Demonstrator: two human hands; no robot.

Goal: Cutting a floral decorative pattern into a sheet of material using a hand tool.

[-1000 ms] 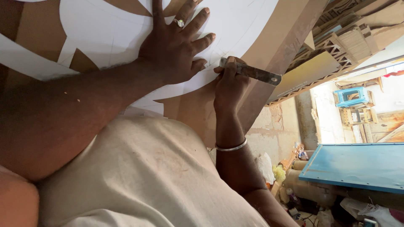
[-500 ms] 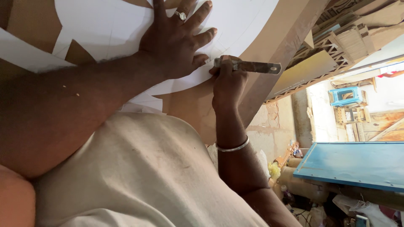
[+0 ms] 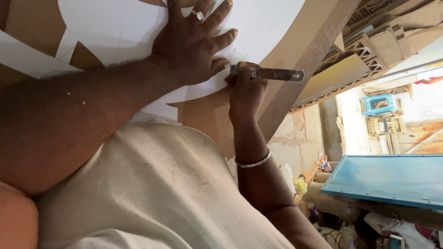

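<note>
My left hand (image 3: 191, 46), with a ring on one finger, lies flat with fingers spread on a white paper template (image 3: 115, 27). The template has cut-out shapes and rests on a brown board (image 3: 304, 41). Just right of that hand, my right hand (image 3: 244, 90) is closed around a flat metal cutting blade (image 3: 272, 74). The blade's tip meets the paper's edge next to my left thumb. A metal bangle (image 3: 251, 163) circles my right wrist. My cream shirt (image 3: 152, 193) fills the lower part of the view.
A blue panel (image 3: 387, 177) lies at the lower right above clutter and sacks. Wooden lattice pieces and boards (image 3: 369, 41) are stacked at the upper right. A blue stool (image 3: 377, 103) stands in a bright doorway beyond.
My right hand and the blade have shifted slightly up and left along the paper's edge, and the blade now lies more level. My left hand stays pressed on the template.
</note>
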